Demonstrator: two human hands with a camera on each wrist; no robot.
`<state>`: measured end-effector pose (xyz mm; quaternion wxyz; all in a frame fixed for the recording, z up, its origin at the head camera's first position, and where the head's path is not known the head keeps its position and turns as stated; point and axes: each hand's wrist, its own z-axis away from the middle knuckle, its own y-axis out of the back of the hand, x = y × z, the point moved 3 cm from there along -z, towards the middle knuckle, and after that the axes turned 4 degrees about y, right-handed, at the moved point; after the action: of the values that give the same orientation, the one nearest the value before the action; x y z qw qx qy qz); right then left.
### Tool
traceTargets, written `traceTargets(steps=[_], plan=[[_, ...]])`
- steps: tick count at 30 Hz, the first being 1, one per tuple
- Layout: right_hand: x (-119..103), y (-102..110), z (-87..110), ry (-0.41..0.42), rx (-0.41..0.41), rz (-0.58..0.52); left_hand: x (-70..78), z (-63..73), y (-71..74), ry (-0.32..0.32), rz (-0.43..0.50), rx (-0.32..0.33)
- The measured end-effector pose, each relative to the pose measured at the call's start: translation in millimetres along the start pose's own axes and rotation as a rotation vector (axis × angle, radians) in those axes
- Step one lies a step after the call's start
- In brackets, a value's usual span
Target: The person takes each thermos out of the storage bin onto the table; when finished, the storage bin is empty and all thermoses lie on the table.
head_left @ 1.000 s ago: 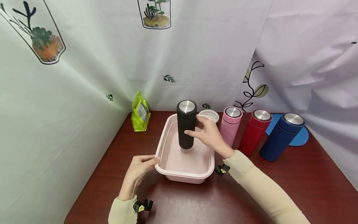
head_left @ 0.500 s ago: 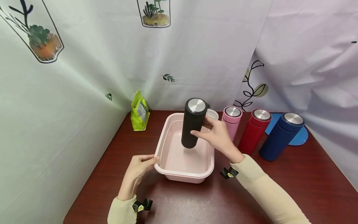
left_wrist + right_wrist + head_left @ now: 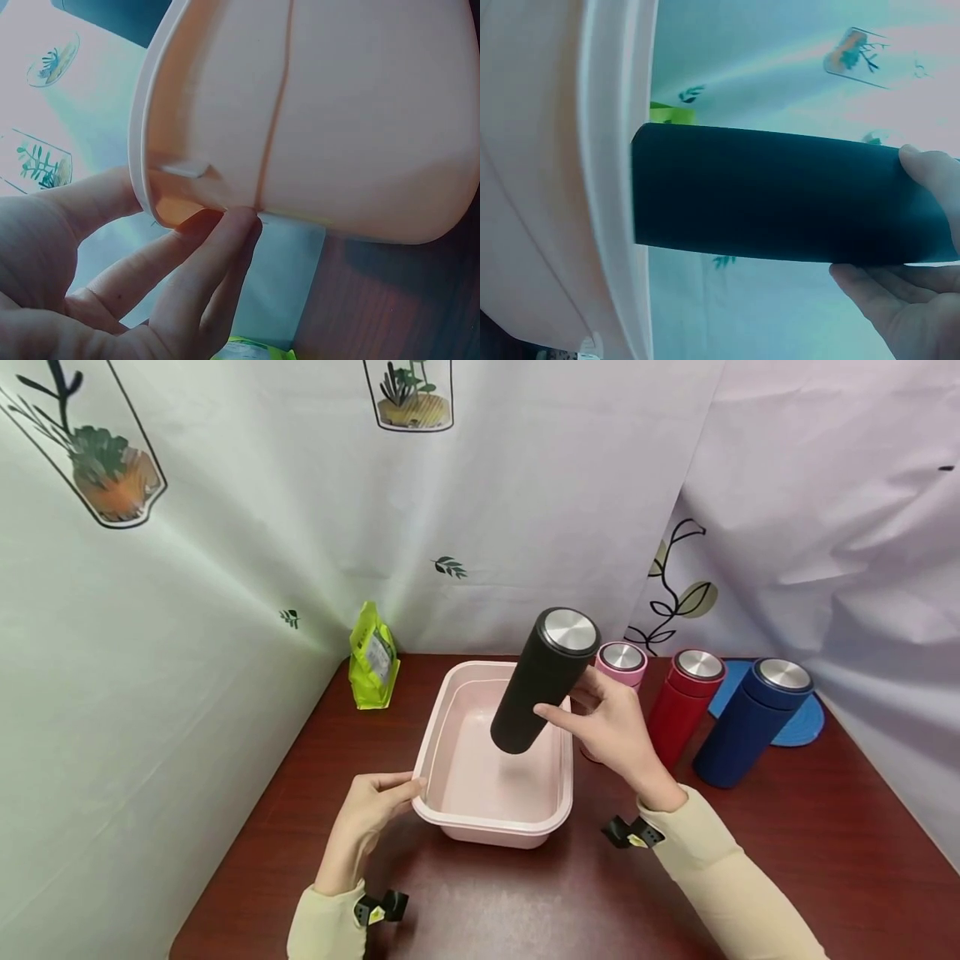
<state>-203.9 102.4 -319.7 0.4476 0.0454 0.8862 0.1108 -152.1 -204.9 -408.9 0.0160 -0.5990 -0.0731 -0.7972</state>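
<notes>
My right hand (image 3: 611, 731) grips a black thermos (image 3: 534, 693) with a silver-topped lid, thumb on the near side and fingers behind. The thermos leans with its lid to the right and its base over the inside of a pink plastic basin (image 3: 491, 823). Seen from the right wrist, the base of the thermos (image 3: 780, 195) overlaps the basin's rim. At the basin's front left, my left hand (image 3: 372, 810) pinches the rim between thumb and fingers. The left wrist view shows those fingertips against the basin's outer wall (image 3: 375, 112).
Right of the basin stand a pink thermos (image 3: 622, 667), partly hidden by my right hand, a red one (image 3: 678, 714) and a blue one (image 3: 750, 727). A round blue mat (image 3: 806, 722) lies behind the blue thermos. A lime-green bag (image 3: 372, 664) stands at the back left.
My right hand has carried the black thermos rightward and tipped it from upright, lid to the right. It now hides the white basket behind it. The left hand stays on the rim.
</notes>
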Motion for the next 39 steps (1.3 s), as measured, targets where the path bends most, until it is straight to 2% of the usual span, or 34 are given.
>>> traceTargets(steps=[14,22,30,39], plan=[[-18.2,36.9,18.6,-0.049,0.15,0.107,1.1,0.5,0.3,0.003,0.009,0.002],[-28.7,61.5,30.8,-0.026,0.216,0.155,-0.6,-1.3,-0.1,0.006,0.009,0.002],[-31.7,87.2,41.9,-0.053,0.245,0.2,-3.0,-2.3,0.8,0.021,-0.001,0.013],[-29.2,116.0,58.6,-0.117,0.343,0.281,-0.5,1.3,0.3,0.005,0.015,-0.001]])
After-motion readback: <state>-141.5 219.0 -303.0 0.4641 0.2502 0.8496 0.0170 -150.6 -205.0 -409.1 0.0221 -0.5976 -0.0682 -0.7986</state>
